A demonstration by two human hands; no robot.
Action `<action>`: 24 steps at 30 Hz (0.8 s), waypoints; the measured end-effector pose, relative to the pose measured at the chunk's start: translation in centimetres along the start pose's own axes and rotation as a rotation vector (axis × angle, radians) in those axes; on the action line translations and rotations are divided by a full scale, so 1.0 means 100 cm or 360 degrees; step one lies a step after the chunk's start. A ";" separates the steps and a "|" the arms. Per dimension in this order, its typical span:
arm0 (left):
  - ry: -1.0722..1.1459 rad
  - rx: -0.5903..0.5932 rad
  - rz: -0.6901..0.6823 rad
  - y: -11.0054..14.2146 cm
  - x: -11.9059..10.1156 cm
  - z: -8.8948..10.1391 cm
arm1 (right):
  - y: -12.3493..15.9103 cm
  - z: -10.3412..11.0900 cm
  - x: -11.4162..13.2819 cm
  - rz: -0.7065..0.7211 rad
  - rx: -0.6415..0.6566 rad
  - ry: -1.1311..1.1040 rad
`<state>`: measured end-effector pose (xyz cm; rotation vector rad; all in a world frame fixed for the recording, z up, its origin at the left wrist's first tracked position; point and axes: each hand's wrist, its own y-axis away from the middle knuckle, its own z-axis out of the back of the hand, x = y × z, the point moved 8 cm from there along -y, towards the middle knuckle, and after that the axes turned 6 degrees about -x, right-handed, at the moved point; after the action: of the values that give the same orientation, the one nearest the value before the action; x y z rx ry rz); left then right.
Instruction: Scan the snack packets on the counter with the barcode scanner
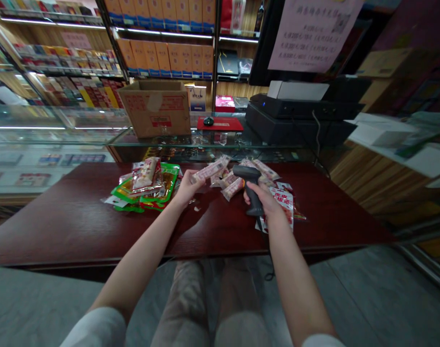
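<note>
My left hand (187, 187) is closed on one end of a long, pale pink snack packet (210, 170), tilted up to the right above the table. A black handheld barcode scanner (254, 197) is gripped in my right hand (264, 195), its head facing left toward that packet. Similar pink snack packets (232, 187) lie in a loose heap behind and between my hands. Left of my left hand rests a pile of green-edged and clear snack bags (165, 180). A white and red snack bag (285, 205) lies partly hidden beneath my right hand and forearm.
The dark red wooden table (90, 226) ends at a front edge close to my legs. Behind it, a glass counter carries a cardboard box (158, 113), a computer mouse (208, 121) on a red mat (225, 124) and a black cash drawer (292, 125). The scanner's cable (271, 255) hangs over the edge.
</note>
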<state>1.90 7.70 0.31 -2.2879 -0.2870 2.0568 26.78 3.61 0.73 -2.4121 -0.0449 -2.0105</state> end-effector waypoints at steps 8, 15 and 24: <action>-0.0302 0.0086 -0.0223 -0.004 -0.001 -0.002 | 0.001 -0.008 -0.003 -0.0027 0.0007 0.0055; -0.0347 0.0086 -0.0255 -0.002 0.000 -0.002 | 0.000 -0.012 -0.003 -0.0014 0.0025 0.0100; -0.1518 -0.0461 -0.0615 0.019 -0.071 0.024 | -0.003 -0.009 -0.008 -0.0024 0.0030 -0.0101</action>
<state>-0.96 4.38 6.71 -1.0082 -1.0041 2.8001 25.71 3.90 0.11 -2.4713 -0.0822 -1.9301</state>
